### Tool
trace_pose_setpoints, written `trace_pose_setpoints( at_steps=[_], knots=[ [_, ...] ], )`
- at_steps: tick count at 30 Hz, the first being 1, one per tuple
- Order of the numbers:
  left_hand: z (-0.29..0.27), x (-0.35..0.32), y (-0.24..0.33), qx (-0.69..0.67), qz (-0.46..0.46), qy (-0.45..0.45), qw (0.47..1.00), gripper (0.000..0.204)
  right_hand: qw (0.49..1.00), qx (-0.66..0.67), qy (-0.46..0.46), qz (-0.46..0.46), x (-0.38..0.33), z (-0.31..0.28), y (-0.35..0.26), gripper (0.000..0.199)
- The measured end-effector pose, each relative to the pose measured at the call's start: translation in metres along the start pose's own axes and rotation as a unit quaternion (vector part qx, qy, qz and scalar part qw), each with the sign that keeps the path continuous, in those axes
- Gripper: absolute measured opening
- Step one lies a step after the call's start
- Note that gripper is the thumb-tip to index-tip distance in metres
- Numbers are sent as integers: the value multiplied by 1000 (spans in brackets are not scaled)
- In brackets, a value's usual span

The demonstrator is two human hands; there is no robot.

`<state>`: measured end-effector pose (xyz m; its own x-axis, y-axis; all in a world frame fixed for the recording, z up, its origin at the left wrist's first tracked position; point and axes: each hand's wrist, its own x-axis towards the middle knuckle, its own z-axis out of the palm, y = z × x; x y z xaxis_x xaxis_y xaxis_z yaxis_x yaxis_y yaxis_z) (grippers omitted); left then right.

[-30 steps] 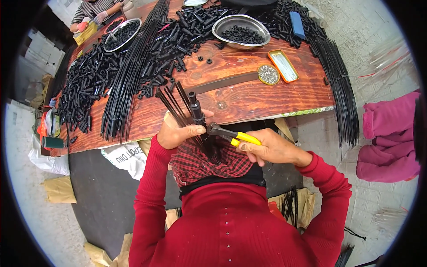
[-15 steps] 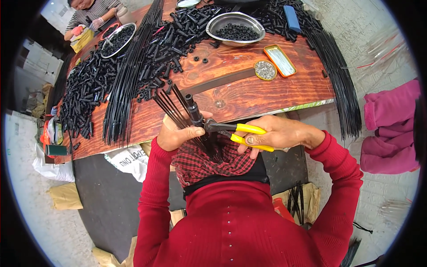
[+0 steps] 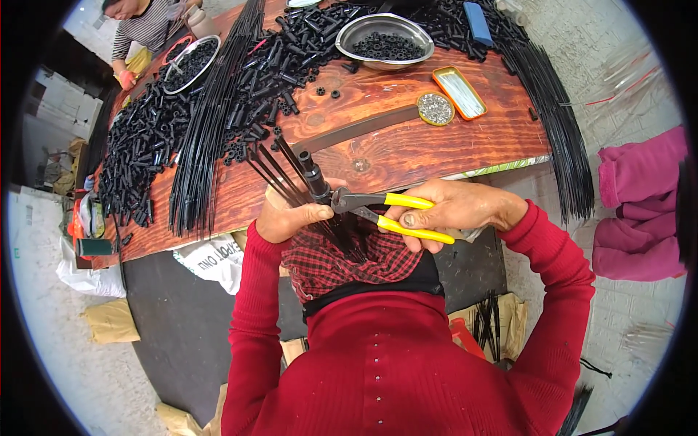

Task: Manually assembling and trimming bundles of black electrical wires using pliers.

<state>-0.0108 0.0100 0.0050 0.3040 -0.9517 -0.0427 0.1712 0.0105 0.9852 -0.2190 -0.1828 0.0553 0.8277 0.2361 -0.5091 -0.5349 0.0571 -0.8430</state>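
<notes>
My left hand grips a bundle of thin black rods that fan up and to the left, with a black tube piece on one of them. My right hand squeezes yellow-handled pliers, whose dark jaws bite on the tube piece just beside my left thumb. Both hands sit at the near edge of the reddish wooden table, above a red checked cloth at my chest.
Heaps of black tube pieces and long black rods cover the table's left; more rods hang off its right. Two metal bowls, an orange tin and a round lid lie there. A person sits far left.
The pliers have closed in on the tube piece, and my right hand has shifted a little right along the handles. My left hand keeps the rods in place.
</notes>
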Motion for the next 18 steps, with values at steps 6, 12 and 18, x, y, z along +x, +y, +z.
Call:
trace_pose_setpoints(
  at_steps=[6,12,18],
  knots=[
    [-20,1,-12,29,62,-40,997,40,997,39,6,-60,19,4,22,34],
    [-27,2,-19,8,70,-42,997,40,982,71,-44,-169,47,0,55,36],
    [-28,-4,-12,55,47,-29,997,39,991,55,-4,-119,36,7,34,35]
  ],
)
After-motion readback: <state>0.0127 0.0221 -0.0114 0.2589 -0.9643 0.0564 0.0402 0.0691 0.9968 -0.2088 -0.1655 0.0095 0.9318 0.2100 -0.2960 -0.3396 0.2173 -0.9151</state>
